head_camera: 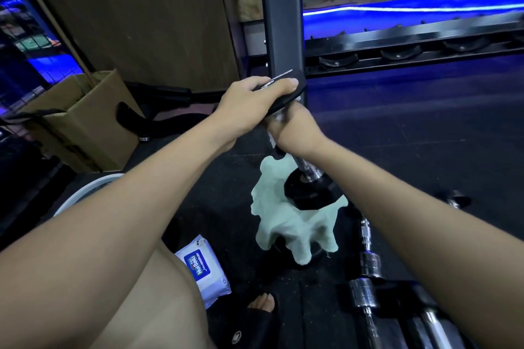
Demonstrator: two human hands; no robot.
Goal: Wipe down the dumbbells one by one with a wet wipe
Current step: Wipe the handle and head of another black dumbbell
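A dumbbell stands on end at the centre, its lower black plate resting on a pale green cloth. My left hand grips the upper black plate from above. Just below it, my right hand is wrapped round the chrome handle with a white wet wipe showing at its edge. A pack of wet wipes lies on the floor by my knee.
More chrome bars and dumbbells lie on the rubber floor at the lower right. A dark rack post rises behind the hands, with empty rack cradles to its right. A cardboard box stands at the left.
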